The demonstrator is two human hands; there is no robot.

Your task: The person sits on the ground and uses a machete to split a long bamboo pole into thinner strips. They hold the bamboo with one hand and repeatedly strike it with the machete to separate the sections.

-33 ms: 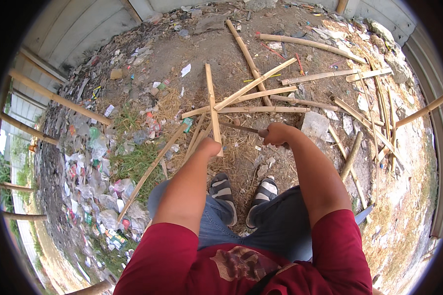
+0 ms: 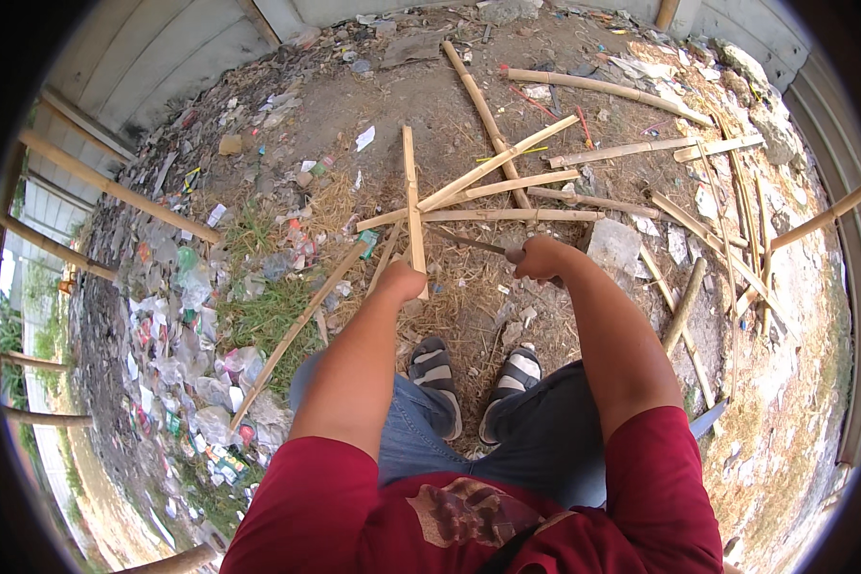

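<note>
My left hand (image 2: pixel 401 280) is closed at the near end of a split bamboo strip (image 2: pixel 410 177), which points away from me. My right hand (image 2: pixel 542 258) grips the handle of a long-bladed knife (image 2: pixel 474 242). Its dark blade reaches left, its tip close to the strip's edge; whether they touch I cannot tell. Beyond the blade, another bamboo strip (image 2: pixel 507 215) lies crosswise under the held one. A slanting bamboo piece (image 2: pixel 507 159) and a shorter bamboo piece (image 2: pixel 526 182) fan out to the right. The fingers of my left hand are mostly hidden.
A concrete block (image 2: pixel 614 241) sits to the right. More bamboo poles (image 2: pixel 607 90) lie around it. Plastic litter (image 2: pixel 193 287) and grass (image 2: pixel 273 306) spread on the left. A curved bamboo strip (image 2: pixel 301 330) lies near my left arm. My sandalled feet (image 2: pixel 435 371) stand below.
My left hand has shifted slightly up and left, and the near end of the held strip has swung a little left. My right hand and knife have barely moved.
</note>
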